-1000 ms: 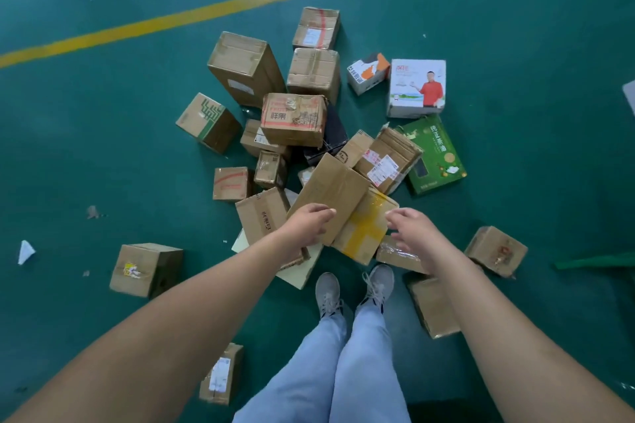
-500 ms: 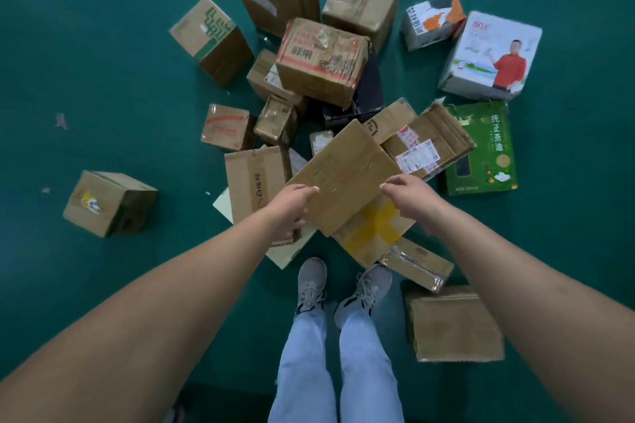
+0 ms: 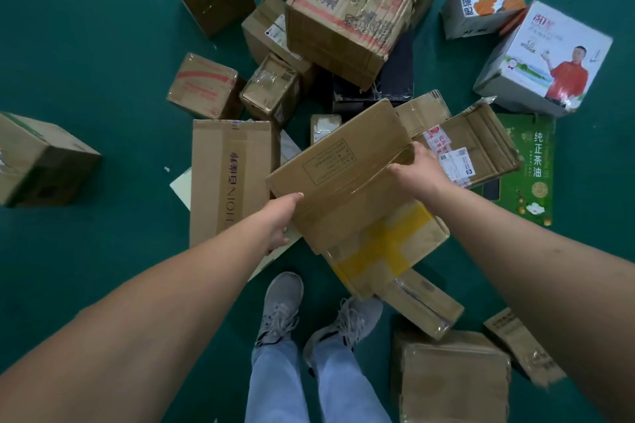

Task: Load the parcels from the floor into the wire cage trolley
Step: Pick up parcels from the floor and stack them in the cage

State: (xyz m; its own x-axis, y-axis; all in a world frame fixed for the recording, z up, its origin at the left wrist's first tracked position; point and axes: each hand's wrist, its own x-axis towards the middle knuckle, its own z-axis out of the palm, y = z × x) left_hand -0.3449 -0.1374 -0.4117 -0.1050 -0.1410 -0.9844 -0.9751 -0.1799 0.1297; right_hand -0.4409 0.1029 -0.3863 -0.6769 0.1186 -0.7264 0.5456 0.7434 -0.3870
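Left hand (image 3: pixel 280 221), right hand (image 3: pixel 417 170), gripping flat brown parcel (image 3: pixel 343 175) over floor pile

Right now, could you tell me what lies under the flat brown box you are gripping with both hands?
Under the flat brown box, held by the left hand and right hand, lies a yellow-taped box; only its near half shows. Anything further beneath is covered.
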